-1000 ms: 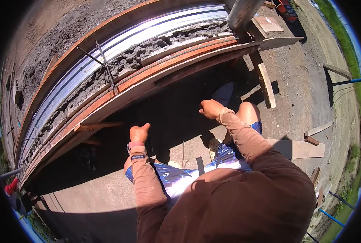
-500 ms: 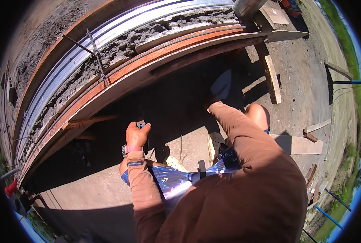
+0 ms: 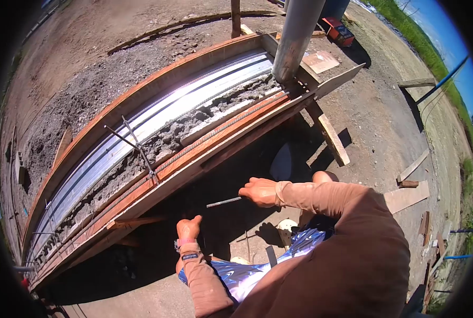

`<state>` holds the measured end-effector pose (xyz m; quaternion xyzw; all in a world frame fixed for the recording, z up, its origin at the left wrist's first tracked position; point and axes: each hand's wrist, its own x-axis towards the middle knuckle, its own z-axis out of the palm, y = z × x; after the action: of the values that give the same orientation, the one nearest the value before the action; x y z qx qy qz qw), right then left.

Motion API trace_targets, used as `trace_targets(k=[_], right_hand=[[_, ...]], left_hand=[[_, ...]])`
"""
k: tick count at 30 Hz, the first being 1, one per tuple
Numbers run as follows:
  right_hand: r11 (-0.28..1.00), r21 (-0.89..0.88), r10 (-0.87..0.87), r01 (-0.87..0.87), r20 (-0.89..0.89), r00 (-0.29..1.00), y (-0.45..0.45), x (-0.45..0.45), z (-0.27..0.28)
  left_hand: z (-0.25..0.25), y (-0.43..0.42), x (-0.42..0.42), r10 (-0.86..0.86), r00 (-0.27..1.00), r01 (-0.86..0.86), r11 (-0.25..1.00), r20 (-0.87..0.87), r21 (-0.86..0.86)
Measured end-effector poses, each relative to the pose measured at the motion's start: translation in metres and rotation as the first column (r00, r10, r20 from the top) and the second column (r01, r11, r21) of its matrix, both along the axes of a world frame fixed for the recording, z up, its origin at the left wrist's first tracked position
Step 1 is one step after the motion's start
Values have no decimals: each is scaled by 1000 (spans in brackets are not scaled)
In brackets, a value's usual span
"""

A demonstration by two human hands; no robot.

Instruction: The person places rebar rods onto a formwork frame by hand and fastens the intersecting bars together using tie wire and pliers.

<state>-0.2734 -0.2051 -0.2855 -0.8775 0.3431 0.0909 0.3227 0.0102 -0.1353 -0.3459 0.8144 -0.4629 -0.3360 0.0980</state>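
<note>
My right hand [image 3: 260, 192] is closed around one end of a short, thin rod [image 3: 224, 202], which looks like steel bar. The rod points left, towards my other hand, over the shaded ground. My left hand [image 3: 188, 229] is a fist with the thumb up, lower and to the left; whatever it grips is hidden in the dark. Beyond both hands runs a long wooden form [image 3: 194, 168] with rough concrete [image 3: 165, 143] and a ribbed reinforcing bar [image 3: 220, 129] along it. A pale pointed shape [image 3: 281, 161] lies in the shadow past my right hand.
A grey post [image 3: 298, 40] rises at the form's far end. Tied bars [image 3: 135, 147] stick up from the form. A wooden brace [image 3: 130, 223] juts out at left. Timber [image 3: 333, 140] and a board [image 3: 406, 196] lie at right. A red object [image 3: 338, 32] sits farther back.
My right hand has come out of the shadow towards my left, now showing the rod. The view has tilted up, bringing more of the form and post into sight.
</note>
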Motion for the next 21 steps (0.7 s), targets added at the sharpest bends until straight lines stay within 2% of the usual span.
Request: trace_targets(k=[1, 2, 3, 4, 5, 6, 8, 10, 12, 14, 15, 16, 18, 19, 20, 21], right_hand=[[998, -1, -57, 58, 151, 987, -5, -9, 34], [976, 113, -216, 188, 348, 912, -12, -19, 64], [941, 271, -311, 204, 449, 838, -26, -32, 107], [886, 374, -435, 273, 472, 767, -45, -49, 124], [783, 515, -600, 348, 479, 641, -61, -62, 151], [819, 465, -570, 335, 592, 570, -88, -73, 162], [801, 330, -596, 500, 523, 610, -152, -100, 173], [606, 387, -790, 695, 400, 465, -213, -114, 158], [571, 303, -809, 763, 366, 460, -267, -123, 126], [746, -2, -640, 666, 273, 718, -296, -111, 105], [796, -208, -530, 568, 213, 821, -301, -100, 103], [756, -251, -597, 605, 114, 794, -312, -90, 95], [687, -525, -690, 503, -253, 678, -330, -71, 88], [579, -376, -780, 724, 6, 626, -327, -78, 86], [465, -310, -836, 829, 155, 527, -324, -80, 83], [436, -317, -844, 842, 182, 505, -317, -78, 82]], left_hand=[[-11, 1, 4, -80, 996, 82, 995, 50, -48], [-17, 2, 6, -80, 995, 83, 995, 54, -54], [-20, 2, 7, -132, 990, 135, 988, 39, -73], [-20, -1, 6, -185, 983, 186, 978, 23, -93], [-18, -3, 3, -129, 991, 129, 992, 41, 1], [-17, -5, 0, -131, 990, 132, 991, 44, -6], [-15, -3, -3, -122, 991, 123, 992, 51, -26], [-9, -3, -5, -128, 990, 129, 992, 65, -12], [5, -4, -10, -47, 999, 42, 991, 29, 129], [2, 0, -10, -29, 999, 26, 997, 31, 76], [2, 3, -9, -19, 999, 18, 999, 27, 30], [2, 6, -10, -8, 1000, 9, 1000, 25, -11], [3, 11, -10, 5, 999, -3, 999, 49, -42], [7, 12, -11, 13, 999, -11, 999, 40, -46], [9, 14, -11, 21, 999, -20, 999, 28, -51], [8, 15, -10, 30, 999, -29, 998, 29, -47]])
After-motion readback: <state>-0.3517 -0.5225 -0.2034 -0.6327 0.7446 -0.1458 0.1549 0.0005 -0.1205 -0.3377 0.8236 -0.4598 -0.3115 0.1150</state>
